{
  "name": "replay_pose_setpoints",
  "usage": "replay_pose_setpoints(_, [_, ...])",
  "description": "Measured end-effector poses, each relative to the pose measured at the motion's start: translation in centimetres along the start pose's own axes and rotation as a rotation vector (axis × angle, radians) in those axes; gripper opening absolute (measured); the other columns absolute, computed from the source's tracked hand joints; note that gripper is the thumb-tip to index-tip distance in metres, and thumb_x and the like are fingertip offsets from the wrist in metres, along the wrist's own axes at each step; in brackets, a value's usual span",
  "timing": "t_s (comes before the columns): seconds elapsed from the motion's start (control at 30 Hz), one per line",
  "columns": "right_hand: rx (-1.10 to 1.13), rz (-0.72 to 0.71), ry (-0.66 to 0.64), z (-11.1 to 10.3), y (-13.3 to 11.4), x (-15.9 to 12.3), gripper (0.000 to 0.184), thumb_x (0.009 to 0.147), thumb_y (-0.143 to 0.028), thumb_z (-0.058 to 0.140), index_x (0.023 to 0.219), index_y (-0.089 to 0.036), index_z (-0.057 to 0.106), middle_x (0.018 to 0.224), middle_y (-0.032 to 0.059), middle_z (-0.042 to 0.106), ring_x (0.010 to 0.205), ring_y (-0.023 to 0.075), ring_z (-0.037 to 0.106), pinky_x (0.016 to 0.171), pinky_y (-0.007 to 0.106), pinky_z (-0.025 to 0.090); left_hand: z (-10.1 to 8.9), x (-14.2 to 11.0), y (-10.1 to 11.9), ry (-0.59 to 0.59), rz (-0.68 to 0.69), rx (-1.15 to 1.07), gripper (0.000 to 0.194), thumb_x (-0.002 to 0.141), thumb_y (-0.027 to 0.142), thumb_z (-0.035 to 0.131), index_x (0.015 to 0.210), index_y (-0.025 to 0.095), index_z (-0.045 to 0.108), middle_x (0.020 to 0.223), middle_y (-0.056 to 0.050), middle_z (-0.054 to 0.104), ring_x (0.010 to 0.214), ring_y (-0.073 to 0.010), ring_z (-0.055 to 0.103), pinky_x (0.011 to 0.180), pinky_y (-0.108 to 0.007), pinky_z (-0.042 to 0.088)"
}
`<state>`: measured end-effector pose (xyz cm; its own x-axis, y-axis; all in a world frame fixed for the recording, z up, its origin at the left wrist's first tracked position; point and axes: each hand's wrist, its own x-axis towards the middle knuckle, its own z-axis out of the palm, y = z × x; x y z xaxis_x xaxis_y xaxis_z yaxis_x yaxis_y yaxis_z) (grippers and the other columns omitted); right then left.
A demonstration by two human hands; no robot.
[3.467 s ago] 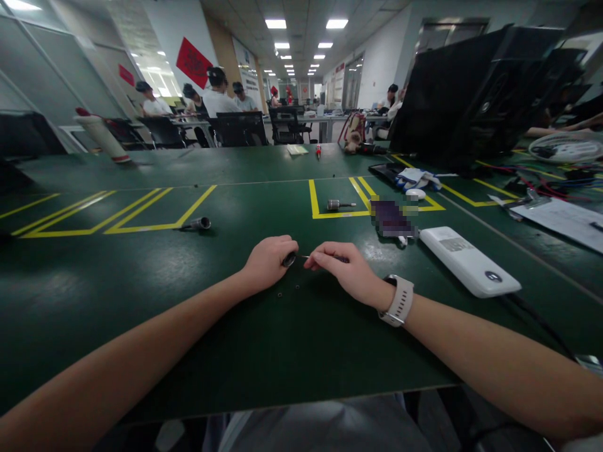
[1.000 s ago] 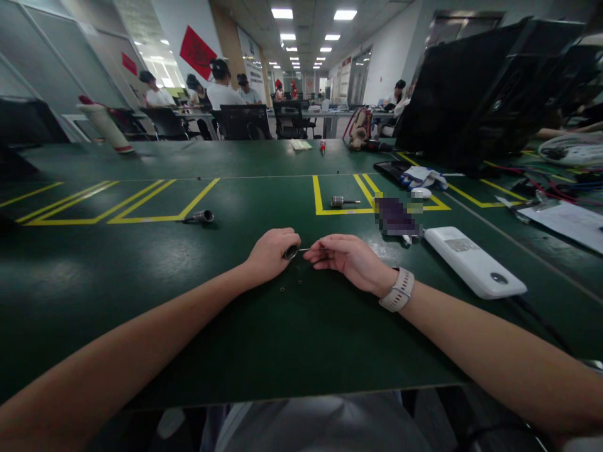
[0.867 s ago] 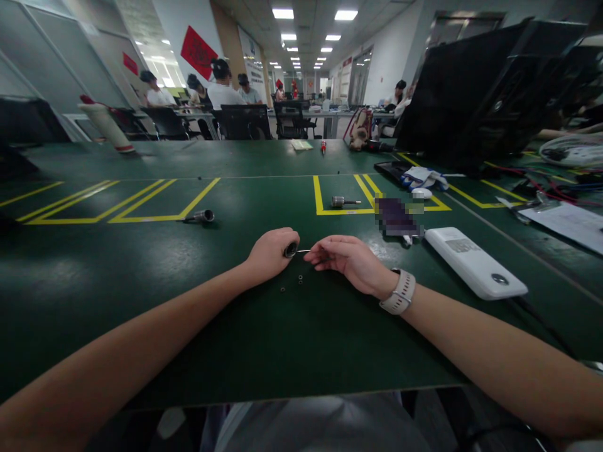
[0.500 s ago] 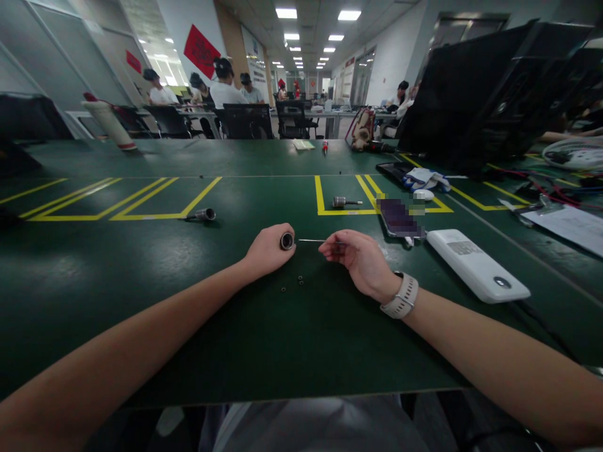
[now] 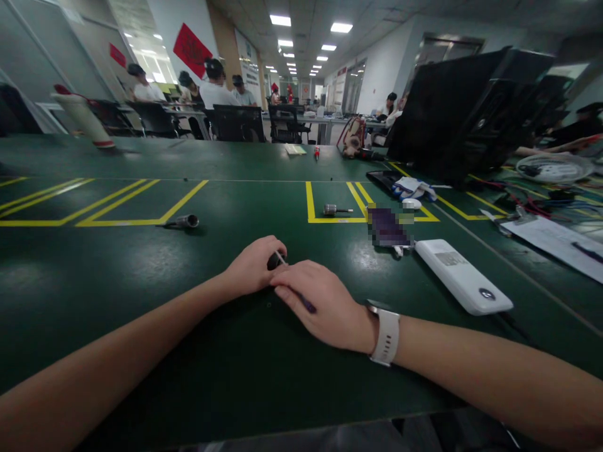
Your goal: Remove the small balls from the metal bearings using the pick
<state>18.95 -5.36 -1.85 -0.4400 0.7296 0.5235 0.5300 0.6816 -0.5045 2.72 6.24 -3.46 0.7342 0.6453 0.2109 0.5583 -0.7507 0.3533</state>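
My left hand (image 5: 249, 267) is closed around a small dark metal cylinder (image 5: 273, 260) and rests on the green table (image 5: 141, 295). My right hand (image 5: 320, 304) lies just beside it, fingers flat and pressed down, with a thin purple-handled tool (image 5: 305, 302) tucked between them. The tool's metal shaft (image 5: 281, 258) points toward the cylinder. A white watch sits on my right wrist. The small black rings seen before are hidden under my right hand.
Two metal cylinders with shafts lie farther off, one at the left (image 5: 181, 221) and one inside a yellow box (image 5: 335, 209). A phone (image 5: 389, 226), a white power bank (image 5: 461, 276), gloves (image 5: 411, 186), black cases and cables are to the right. People sit at distant tables.
My right hand moved down and left, from held apart with the tool lifted to lying flat against my left hand, covering the small rings. The left hand turned the cylinder's opening away.
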Motion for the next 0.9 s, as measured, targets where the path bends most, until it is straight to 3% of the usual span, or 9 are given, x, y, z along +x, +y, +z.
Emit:
replay_pose_setpoints(0.1, [-0.212, -0.193, -0.118, 0.6, -0.8, 0.8, 0.023, 0.093, -0.023, 0.04, 0.102, -0.013, 0.059, 0.106, 0.0101, 0.065, 0.105, 0.0209, 0.055, 0.091, 0.036, 0.042, 0.0, 0.0, -0.4, -0.001, 0.077, -0.032, 0.022, 0.074, 0.035, 0.055, 0.084, 0.016, 0.058, 0.085, -0.005, 0.057, 0.081, -0.0198, 0.054, 0.075, -0.034, 0.044])
replay_pose_setpoints(0.33, [-0.332, -0.416, -0.174, 2.0, -0.6, 1.7, 0.025, 0.09, -0.025, 0.043, 0.109, -0.013, 0.053, 0.13, 0.0128, 0.053, 0.129, 0.0265, 0.036, 0.105, 0.039, 0.031, -1.9, -0.4, 0.1, 0.002, -0.016, -0.169, 0.034, 0.086, 0.045, 0.041, 0.096, 0.018, 0.059, 0.095, -0.005, 0.063, 0.09, -0.0189, 0.057, 0.083, -0.032, 0.045])
replay_pose_setpoints(0.5, [-0.37, -0.448, -0.24, 2.3, 0.3, 2.0, 0.026, 0.092, -0.025, 0.04, 0.112, -0.014, 0.052, 0.132, 0.0116, 0.052, 0.127, 0.0264, 0.038, 0.105, 0.041, 0.031, -2.3, 0.0, -1.4, 0.057, -0.082, -0.209, 0.037, 0.087, 0.045, 0.036, 0.097, 0.02, 0.061, 0.101, -0.005, 0.065, 0.098, -0.0212, 0.058, 0.09, -0.034, 0.044])
replay_pose_setpoints(0.67, [-0.382, -0.475, -0.285, 2.3, 0.5, 2.8, 0.029, 0.095, -0.025, 0.031, 0.109, -0.015, 0.054, 0.128, 0.0119, 0.055, 0.117, 0.0238, 0.048, 0.098, 0.039, 0.036, -2.5, 0.1, -2.6, 0.128, -0.208, -0.328, 0.037, 0.083, 0.05, 0.042, 0.095, 0.024, 0.065, 0.101, -0.005, 0.067, 0.099, -0.0244, 0.059, 0.091, -0.034, 0.045])
replay_pose_setpoints(0.9, [-0.353, -0.485, -0.274, 2.5, 0.9, 3.8, 0.03, 0.096, -0.026, 0.028, 0.109, -0.014, 0.053, 0.13, 0.0136, 0.053, 0.119, 0.0236, 0.048, 0.1, 0.041, 0.035, -2.4, 0.3, -3.1, 0.13, -0.266, -0.405, 0.036, 0.08, 0.052, 0.049, 0.091, 0.025, 0.068, 0.097, -0.005, 0.069, 0.096, -0.0244, 0.061, 0.088, -0.034, 0.047])
